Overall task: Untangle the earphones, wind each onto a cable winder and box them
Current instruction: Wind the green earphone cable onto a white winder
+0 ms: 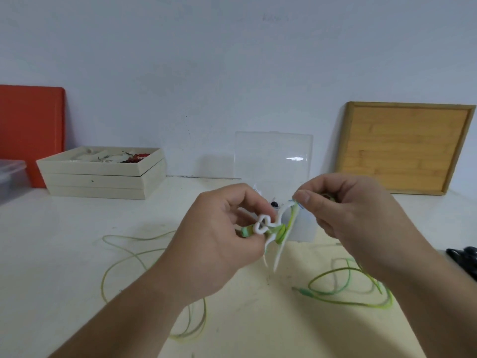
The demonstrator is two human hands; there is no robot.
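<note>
I have both hands raised over the desk (77, 241), close together, near its middle. The left hand (222, 236) is curled and pinches the white winder (265, 226) between thumb and fingertips; a few turns of the green cable (281, 232) sit wrapped round the winder's waist, and two white prongs point down below the hand. The right hand (346, 202), just beside it and a little higher, has its fingers curled and pinches the cable at the thumb tip, so a short run goes taut from the wraps up to that pinch. The slack lies on the desk in loose loops on both sides of my arms, with the plug (300, 290) lying by the right-hand loops. Just behind the hands I see the clear box (304, 228), its lid (273, 156) standing upright against the wall. Stacked beige trays (103, 177) sit far left before an orange board (31, 130); a wooden board (405, 148) leans far right
</note>
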